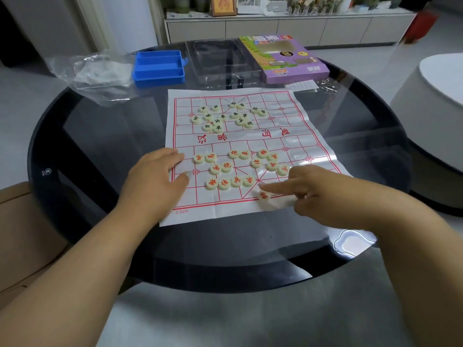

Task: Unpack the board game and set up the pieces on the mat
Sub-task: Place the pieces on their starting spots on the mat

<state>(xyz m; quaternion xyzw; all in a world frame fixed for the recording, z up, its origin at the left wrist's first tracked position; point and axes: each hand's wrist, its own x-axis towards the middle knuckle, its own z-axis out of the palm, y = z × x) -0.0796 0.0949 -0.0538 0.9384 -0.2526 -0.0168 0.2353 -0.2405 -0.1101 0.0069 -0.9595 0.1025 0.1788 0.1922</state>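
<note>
Dark glass table (100,136), glossy and smooth, throwing back window light, and on it a thin white mat (295,146) that looks like creased, slightly shiny plastic sheet printed in red. Pieces (226,169) look like smooth cream plastic; blue tray (158,76) is matt plastic. Clear crinkled plastic bag (95,76), clear glossy plastic insert (220,61), purple printed cardboard box (300,71).

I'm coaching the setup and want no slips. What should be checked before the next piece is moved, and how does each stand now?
1. Mat lying flat: ok, left hand presses its edge.
2. Red-lettered pieces on the near half: ok.
3. Black-lettered pieces on the far half: ok.
4. Pieces on their starting points: not ok, both sets are clustered.
5. Right hand on one piece: ok, forefinger touches it.
6. Blue tray emptied: ok.
</note>
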